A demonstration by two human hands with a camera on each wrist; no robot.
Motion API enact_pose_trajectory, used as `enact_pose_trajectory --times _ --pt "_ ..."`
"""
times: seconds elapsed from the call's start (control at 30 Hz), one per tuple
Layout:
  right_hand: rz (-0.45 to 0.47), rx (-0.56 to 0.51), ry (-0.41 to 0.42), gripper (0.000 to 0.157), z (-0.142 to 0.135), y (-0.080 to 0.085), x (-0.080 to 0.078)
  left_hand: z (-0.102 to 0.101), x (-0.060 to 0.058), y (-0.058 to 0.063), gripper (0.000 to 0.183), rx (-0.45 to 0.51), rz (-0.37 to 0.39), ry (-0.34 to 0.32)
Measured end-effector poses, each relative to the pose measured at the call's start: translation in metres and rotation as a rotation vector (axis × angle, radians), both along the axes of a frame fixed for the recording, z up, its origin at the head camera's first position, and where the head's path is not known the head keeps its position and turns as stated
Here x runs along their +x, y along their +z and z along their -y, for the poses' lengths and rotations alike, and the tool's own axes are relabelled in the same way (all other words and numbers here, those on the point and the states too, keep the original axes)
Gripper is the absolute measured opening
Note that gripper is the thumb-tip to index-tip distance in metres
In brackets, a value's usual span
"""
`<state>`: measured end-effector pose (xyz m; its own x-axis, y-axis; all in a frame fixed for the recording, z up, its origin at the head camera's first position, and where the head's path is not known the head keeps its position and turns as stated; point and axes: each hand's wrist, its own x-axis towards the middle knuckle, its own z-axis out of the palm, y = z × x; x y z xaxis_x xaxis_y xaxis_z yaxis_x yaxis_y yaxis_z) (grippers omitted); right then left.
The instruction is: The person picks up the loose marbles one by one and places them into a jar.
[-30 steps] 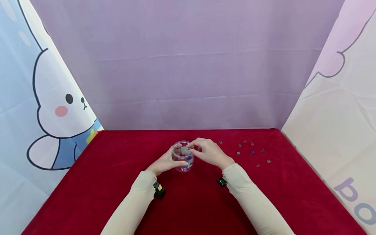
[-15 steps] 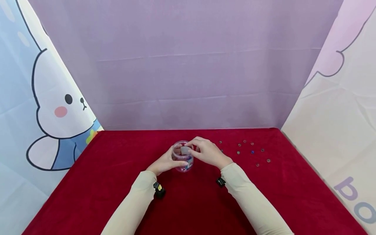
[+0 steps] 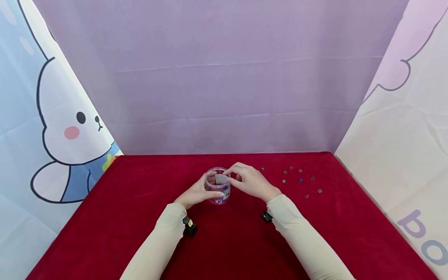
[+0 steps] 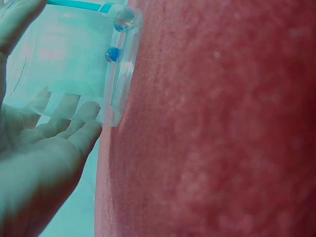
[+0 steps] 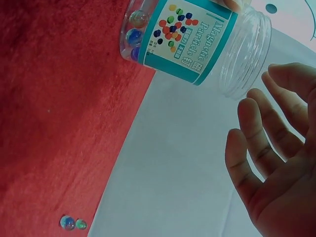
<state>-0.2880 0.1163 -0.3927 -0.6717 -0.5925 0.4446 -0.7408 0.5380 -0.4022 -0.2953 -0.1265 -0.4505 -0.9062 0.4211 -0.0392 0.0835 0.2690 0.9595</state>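
My left hand grips a clear plastic jar that stands upright on the red cloth, thumb in front and fingers behind. The jar's teal-edged label shows in the right wrist view. At the jar's bottom lie several glass marbles, among them a blue one and a clear one. My right hand hovers at the jar's open mouth, its fingers loosely bent and thumb and fingertips right beside the rim. Nothing shows between those fingers.
Several loose marbles lie on the red cloth to the right, one of them a blue marble. A purple curtain hangs behind the table, with printed cloths at both sides.
My right hand has stayed at the jar's mouth, shifting slightly to the right over the last half second. My left hand and the jar have kept still.
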Motion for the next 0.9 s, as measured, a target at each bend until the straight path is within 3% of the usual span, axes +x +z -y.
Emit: enact_pose_trajectory --times 0.47,0.9 --pt "0.028 0.034 -0.052 0.024 -0.014 0.004 0.004 0.001 0.000 0.001 0.091 -0.001 -0.012 -0.016" --pt "0.020 0.084 -0.111 0.024 -0.036 0.002 0.009 0.001 -0.001 -0.002 0.092 -0.047 -0.019 0.009"
